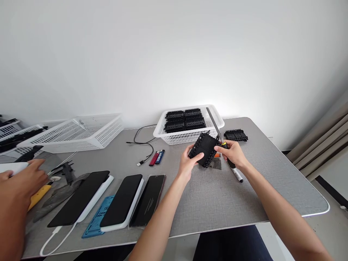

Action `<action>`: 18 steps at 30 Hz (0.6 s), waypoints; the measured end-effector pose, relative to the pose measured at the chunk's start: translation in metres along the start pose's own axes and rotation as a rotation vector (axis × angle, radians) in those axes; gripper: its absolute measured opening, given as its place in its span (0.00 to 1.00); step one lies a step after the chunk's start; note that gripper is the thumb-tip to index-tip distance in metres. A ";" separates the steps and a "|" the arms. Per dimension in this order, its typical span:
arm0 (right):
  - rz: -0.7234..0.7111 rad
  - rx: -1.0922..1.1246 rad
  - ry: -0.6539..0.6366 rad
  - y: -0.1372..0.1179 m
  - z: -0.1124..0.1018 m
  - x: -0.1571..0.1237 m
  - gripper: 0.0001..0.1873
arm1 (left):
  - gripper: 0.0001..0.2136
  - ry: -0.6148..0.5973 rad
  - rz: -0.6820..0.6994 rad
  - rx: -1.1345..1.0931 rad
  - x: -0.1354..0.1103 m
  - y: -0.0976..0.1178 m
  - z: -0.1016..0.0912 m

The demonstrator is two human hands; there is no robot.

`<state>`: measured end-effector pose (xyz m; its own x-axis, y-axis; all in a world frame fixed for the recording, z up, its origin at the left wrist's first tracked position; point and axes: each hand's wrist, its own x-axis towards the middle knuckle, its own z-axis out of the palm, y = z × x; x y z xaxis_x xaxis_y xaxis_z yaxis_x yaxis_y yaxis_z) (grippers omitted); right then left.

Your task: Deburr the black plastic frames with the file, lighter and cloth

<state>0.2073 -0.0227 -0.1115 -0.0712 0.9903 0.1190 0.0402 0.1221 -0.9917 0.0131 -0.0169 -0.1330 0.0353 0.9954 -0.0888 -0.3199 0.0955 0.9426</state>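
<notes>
My left hand (190,161) grips the left edge of a flat black plastic part (204,148), held tilted above the grey table (272,181). Its right edge is touched by my right hand (233,154), which is closed round the black and yellow handle of a long metal file (214,125). The file's blade points up and back over a white basket (214,115) filled with several black parts (185,119). One more black part (235,135) lies on the table right of the basket. A marker pen (238,175) lies under my right wrist.
Three phones (122,201) lie face up at the front left, one on a blue mat. A black cable (144,145) and two lighters (157,157) lie mid-table. An empty white basket (81,132) stands at the left. Another person's arm (16,192) reaches in at the far left.
</notes>
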 end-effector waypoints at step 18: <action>-0.077 -0.450 0.108 -0.005 0.002 -0.005 0.28 | 0.18 0.036 0.435 0.526 0.005 -0.013 -0.005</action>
<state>0.2058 -0.0283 -0.1075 0.0119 0.9755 0.2196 0.4684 0.1886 -0.8632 0.0128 -0.0129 -0.1470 -0.0263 0.9429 0.3319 0.2052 -0.3199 0.9250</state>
